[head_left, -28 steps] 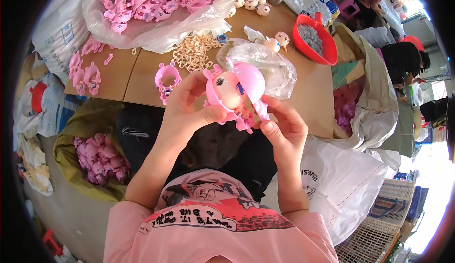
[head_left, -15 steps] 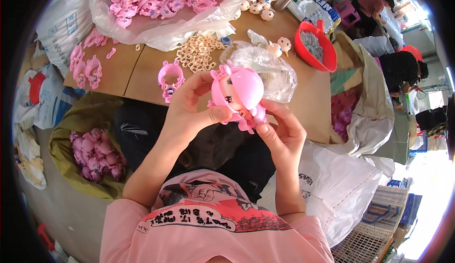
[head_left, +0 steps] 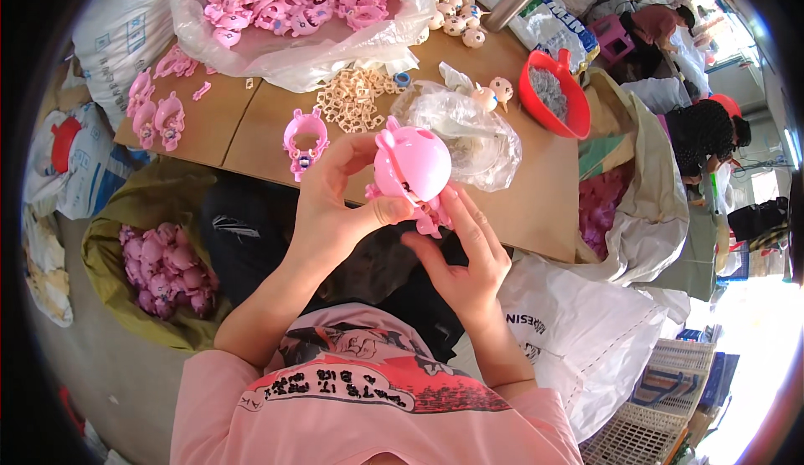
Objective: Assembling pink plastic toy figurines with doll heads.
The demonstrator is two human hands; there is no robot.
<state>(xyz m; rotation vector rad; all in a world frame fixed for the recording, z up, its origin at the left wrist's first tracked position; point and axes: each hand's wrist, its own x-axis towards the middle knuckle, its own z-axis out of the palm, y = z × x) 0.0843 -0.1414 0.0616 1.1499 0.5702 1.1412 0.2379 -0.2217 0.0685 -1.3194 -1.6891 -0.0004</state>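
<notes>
Over the table's near edge I hold a pink toy doll with a round, glossy hood and small ears. Its hood now covers most of the face, leaving a dark eye at the rim. My left hand grips the doll's left side, thumb across the front below the hood. The fingers of my right hand rest against its lower right side, and the thumb reaches under its small pink legs. Nearest my left hand on the table lies a pink ring-shaped doll part with an open centre.
Beige clips lie heaped beside a clear plastic bag. Behind are a bag of pink parts and several doll heads. A red scoop holds grey pieces. Left of my legs stands a sack of pink pieces. Others work at right.
The doll has turned, so its hood faces me more and less of the face shows. My right hand has shifted left and lower, its thumb off the doll's front.
</notes>
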